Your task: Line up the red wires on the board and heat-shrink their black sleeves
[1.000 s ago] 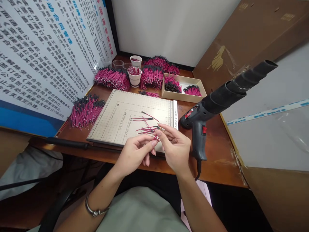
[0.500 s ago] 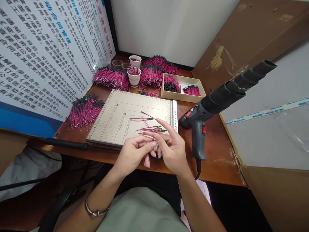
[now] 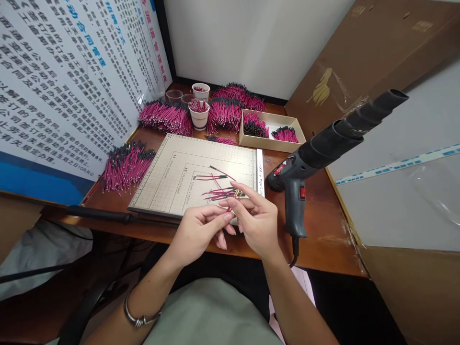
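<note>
Both hands meet just above the near edge of a paper cutter board (image 3: 165, 177). My left hand (image 3: 203, 227) pinches short pink wires (image 3: 229, 209) between thumb and forefinger. Close against it, my right hand (image 3: 257, 220) has its thumb and fingers on the same wires, around their gold-coloured ends (image 3: 237, 193). How many wires they hold is hidden by the fingers. Beyond the hands, several loose pink wires with black sleeves (image 3: 215, 193) lie scattered on the board. One more dark-tipped wire (image 3: 222, 173) rests a little farther back.
A heat gun (image 3: 296, 201) stands upright at right, its nozzle slanting up. Wire piles (image 3: 125, 165) lie left and at the back, near paper cups (image 3: 199, 117) and a shallow box (image 3: 269, 143) of wires. The cutter's black handle (image 3: 98, 213) extends along the front edge.
My right forefinger has curled down and inward toward the wires. The gold-coloured ends show more clearly between the fingers. The loose wires on the board stay put.
</note>
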`<action>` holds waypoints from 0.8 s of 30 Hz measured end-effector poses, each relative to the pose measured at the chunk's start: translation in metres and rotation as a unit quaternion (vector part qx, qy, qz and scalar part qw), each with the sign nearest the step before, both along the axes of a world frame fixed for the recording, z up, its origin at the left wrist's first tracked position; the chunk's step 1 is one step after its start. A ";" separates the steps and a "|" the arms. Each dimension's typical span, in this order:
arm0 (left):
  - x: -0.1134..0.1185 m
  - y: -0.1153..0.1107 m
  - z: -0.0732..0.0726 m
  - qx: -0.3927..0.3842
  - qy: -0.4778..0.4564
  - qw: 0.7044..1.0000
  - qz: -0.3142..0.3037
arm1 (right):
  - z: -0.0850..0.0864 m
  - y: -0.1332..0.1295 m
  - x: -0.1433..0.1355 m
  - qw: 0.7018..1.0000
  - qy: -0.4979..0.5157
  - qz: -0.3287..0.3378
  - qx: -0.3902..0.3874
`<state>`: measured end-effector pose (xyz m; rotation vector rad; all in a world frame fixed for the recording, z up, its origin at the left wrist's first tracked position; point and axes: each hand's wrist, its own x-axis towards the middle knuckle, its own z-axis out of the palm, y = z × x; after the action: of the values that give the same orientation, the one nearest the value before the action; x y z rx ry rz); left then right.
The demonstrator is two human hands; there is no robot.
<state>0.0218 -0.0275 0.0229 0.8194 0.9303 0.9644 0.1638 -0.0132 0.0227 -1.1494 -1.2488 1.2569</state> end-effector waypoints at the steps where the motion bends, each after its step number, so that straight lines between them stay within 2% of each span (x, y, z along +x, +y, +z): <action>1: 0.000 0.001 0.000 0.009 0.004 1.000 0.003 | 0.000 0.000 -0.001 1.000 0.007 0.007 -0.008; 5: -0.001 0.003 0.000 0.026 0.016 0.999 0.011 | 0.000 -0.002 -0.004 0.997 0.051 0.033 -0.053; 11: 0.004 -0.002 -0.008 0.052 0.059 0.996 0.033 | -0.005 -0.005 -0.007 0.998 0.024 0.009 -0.058; 14: 0.004 -0.001 -0.010 0.082 0.111 0.987 0.077 | -0.003 -0.005 -0.003 0.999 0.016 0.001 -0.044; 16: -0.005 0.008 -0.009 0.103 0.161 0.973 0.129 | -0.003 -0.007 0.005 0.999 -0.018 -0.026 -0.015; 18: -0.026 0.023 -0.008 0.120 0.246 0.942 0.197 | -0.007 -0.009 0.018 0.984 -0.134 -0.101 0.067; 19: -0.040 0.033 -0.006 0.123 0.307 0.916 0.228 | -0.011 -0.011 0.026 0.957 -0.213 -0.151 0.126; 20: -0.056 0.044 -0.004 0.125 0.377 0.879 0.264 | -0.016 -0.013 0.035 0.920 -0.297 -0.189 0.172; 22: -0.091 0.064 0.001 0.086 0.547 0.782 0.285 | -0.028 -0.018 0.050 0.891 -0.342 -0.225 0.195; 24: -0.122 0.078 0.008 0.045 0.608 0.734 0.301 | -0.040 -0.025 0.062 0.871 -0.374 -0.238 0.210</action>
<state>-0.0999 0.0506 0.0309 1.2880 2.4252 0.9543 0.2255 -0.0379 -0.0172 -1.5401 -1.5481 0.1195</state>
